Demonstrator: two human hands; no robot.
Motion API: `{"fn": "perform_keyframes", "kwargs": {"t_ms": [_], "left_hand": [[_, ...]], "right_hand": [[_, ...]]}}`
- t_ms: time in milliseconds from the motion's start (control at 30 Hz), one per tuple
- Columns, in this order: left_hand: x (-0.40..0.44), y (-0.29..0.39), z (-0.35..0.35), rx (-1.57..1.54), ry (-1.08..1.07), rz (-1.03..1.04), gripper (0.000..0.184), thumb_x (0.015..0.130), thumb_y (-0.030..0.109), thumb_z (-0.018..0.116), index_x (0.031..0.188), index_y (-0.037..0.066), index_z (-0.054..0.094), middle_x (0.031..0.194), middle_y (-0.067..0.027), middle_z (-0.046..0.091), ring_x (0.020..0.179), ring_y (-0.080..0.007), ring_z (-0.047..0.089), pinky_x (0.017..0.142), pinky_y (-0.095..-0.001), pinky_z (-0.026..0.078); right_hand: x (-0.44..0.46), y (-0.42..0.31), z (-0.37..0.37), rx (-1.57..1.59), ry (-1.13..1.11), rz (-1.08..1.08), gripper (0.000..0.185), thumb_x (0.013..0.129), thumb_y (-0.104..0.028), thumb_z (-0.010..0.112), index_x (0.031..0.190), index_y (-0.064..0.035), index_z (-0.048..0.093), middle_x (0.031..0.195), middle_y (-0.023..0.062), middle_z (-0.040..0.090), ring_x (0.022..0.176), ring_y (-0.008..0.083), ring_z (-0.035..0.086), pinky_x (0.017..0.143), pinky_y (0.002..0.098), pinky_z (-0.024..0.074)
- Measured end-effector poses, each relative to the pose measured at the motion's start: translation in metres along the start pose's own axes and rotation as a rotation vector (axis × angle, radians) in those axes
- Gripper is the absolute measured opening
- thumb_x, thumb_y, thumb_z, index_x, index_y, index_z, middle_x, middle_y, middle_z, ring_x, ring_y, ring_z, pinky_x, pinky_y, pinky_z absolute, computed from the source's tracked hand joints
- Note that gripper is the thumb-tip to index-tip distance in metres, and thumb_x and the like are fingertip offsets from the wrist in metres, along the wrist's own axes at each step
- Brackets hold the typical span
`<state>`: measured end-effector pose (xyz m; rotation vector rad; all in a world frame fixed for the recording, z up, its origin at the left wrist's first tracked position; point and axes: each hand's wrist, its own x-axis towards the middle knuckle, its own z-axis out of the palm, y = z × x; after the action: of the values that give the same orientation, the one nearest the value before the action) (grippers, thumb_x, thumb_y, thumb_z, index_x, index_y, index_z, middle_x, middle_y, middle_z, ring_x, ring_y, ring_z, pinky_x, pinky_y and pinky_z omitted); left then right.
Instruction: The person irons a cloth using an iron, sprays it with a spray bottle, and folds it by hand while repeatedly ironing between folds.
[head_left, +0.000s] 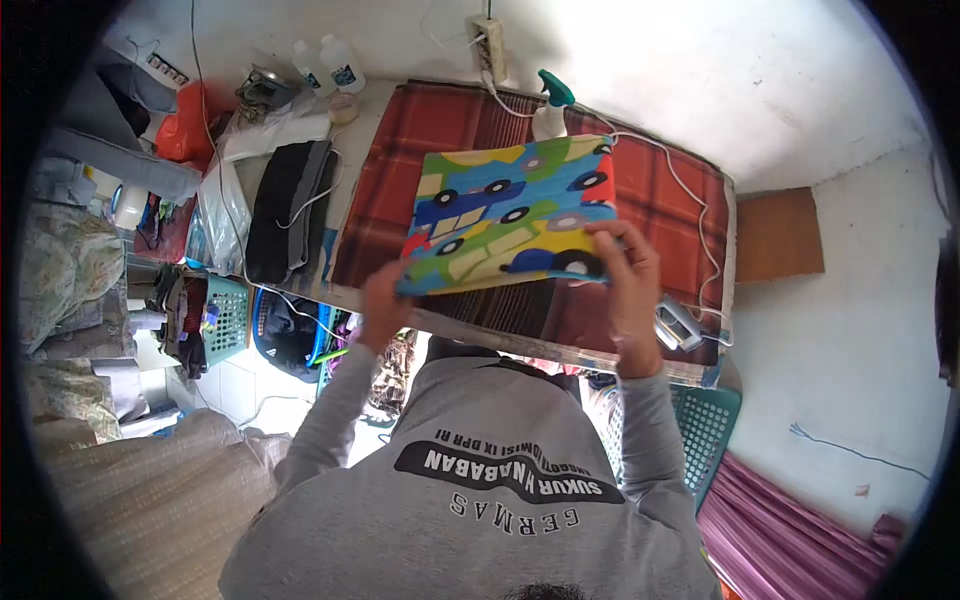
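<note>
A colourful cloth printed with cars [510, 215], folded into a rough rectangle, is held over the red plaid cover [660, 180] of the table. My left hand [383, 300] grips its near left corner. At its near right corner, my right hand [627, 280] has its fingers closed on the fabric. The cloth's near edge is lifted and slightly tilted. Right of my right hand, an iron [679, 325] lies at the table's right edge. Beyond the cloth stands a spray bottle [550, 108] with a green head.
Dark folded cloth [285, 210] lies left of the plaid cover. White bottles [342, 65] stand at the back left. A white cable [690, 185] runs from the power strip [489, 50] down the right side. Baskets [708, 425] stand below the table.
</note>
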<state>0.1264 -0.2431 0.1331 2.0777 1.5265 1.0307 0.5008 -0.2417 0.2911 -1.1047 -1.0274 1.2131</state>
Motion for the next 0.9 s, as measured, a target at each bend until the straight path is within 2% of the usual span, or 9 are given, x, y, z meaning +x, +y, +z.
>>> {"fn": "perform_keyframes", "kwargs": {"t_ms": [133,300,400,567,600,667,733,833,900], "left_hand": [[0.095,0.081,-0.144,-0.077,-0.269,-0.007,0.038,0.088,0.009,0.077,0.126,0.007,0.074,0.107,-0.0153,0.079,0.1,-0.0277,0.078,0.09,-0.0386,0.057],[0.213,0.125,-0.213,0.07,-0.45,0.107,0.03,0.095,0.02,0.076,0.118,0.0,0.074,0.101,-0.0128,0.078,0.093,-0.0203,0.074,0.087,-0.0341,0.056],[0.27,0.109,-0.187,0.116,-0.67,0.167,0.039,0.095,0.033,0.076,0.113,-0.002,0.074,0.101,-0.0169,0.077,0.092,-0.0259,0.074,0.085,-0.0374,0.055],[0.29,-0.027,-0.023,0.456,-0.443,0.285,0.044,0.097,0.035,0.07,0.126,0.002,0.071,0.118,-0.0207,0.074,0.114,-0.0352,0.07,0.095,-0.0467,0.054],[0.279,-0.054,0.02,0.533,-0.306,0.193,0.044,0.099,0.032,0.066,0.131,0.003,0.069,0.129,-0.0216,0.072,0.125,-0.0353,0.067,0.102,-0.0455,0.053],[0.213,-0.067,0.082,0.899,-0.099,0.4,0.055,0.101,0.032,0.061,0.149,0.005,0.057,0.149,-0.0202,0.062,0.141,-0.038,0.056,0.115,-0.0512,0.045],[0.132,-0.041,0.112,0.54,-0.268,0.173,0.065,0.102,0.038,0.062,0.155,0.003,0.049,0.161,-0.0191,0.05,0.151,-0.0429,0.042,0.12,-0.0677,0.033],[0.027,-0.035,0.104,0.58,-0.338,0.057,0.073,0.104,0.042,0.059,0.163,0.004,0.04,0.172,-0.02,0.032,0.159,-0.0431,0.029,0.125,-0.0699,0.023],[-0.027,-0.044,0.09,0.605,-0.304,-0.093,0.075,0.106,0.042,0.057,0.166,0.004,0.035,0.176,-0.0202,0.026,0.162,-0.0427,0.025,0.125,-0.0712,0.02]], "right_hand": [[0.013,-0.079,-0.03,0.417,-0.266,0.012,0.047,0.113,-0.033,0.046,0.136,0.0062,0.059,0.128,0.0239,0.072,0.116,0.0339,0.075,0.084,0.0397,0.0684],[0.062,-0.12,-0.055,0.464,-0.326,0.02,0.049,0.111,-0.028,0.043,0.14,0.0105,0.053,0.144,0.0317,0.063,0.13,0.039,0.068,0.096,0.0434,0.0644],[0.103,-0.093,-0.062,0.455,-0.216,0.188,0.047,0.109,-0.023,0.045,0.139,0.0116,0.052,0.149,0.0327,0.058,0.136,0.0395,0.063,0.1,0.0446,0.0625],[0.166,0.076,-0.082,0.442,0.022,0.266,0.053,0.106,-0.02,0.053,0.147,0.0124,0.044,0.148,0.0284,0.061,0.137,0.0409,0.063,0.102,0.0472,0.0589],[0.161,0.1,-0.075,0.175,0.109,0.228,0.057,0.107,-0.023,0.054,0.152,0.0089,0.04,0.15,0.0277,0.06,0.136,0.0424,0.062,0.104,0.0487,0.057],[0.136,0.151,-0.071,-0.429,0.153,0.103,0.064,0.108,-0.03,0.054,0.161,0.0003,0.036,0.154,0.0267,0.057,0.14,0.0447,0.058,0.109,0.0523,0.0517],[0.097,0.197,-0.076,-0.951,0.033,-0.073,0.066,0.109,-0.036,0.054,0.165,-0.0069,0.037,0.162,0.0257,0.049,0.149,0.0445,0.048,0.116,0.0578,0.0425],[0.016,0.258,-0.094,-1.493,-0.142,-0.28,0.069,0.106,-0.041,0.058,0.164,-0.0071,0.041,0.171,0.0242,0.035,0.161,0.0412,0.029,0.124,0.0655,0.0267],[-0.002,0.261,-0.1,-1.532,-0.118,-0.252,0.072,0.104,-0.043,0.061,0.163,-0.0066,0.041,0.172,0.0235,0.034,0.161,0.0417,0.028,0.125,0.067,0.0251]]}}
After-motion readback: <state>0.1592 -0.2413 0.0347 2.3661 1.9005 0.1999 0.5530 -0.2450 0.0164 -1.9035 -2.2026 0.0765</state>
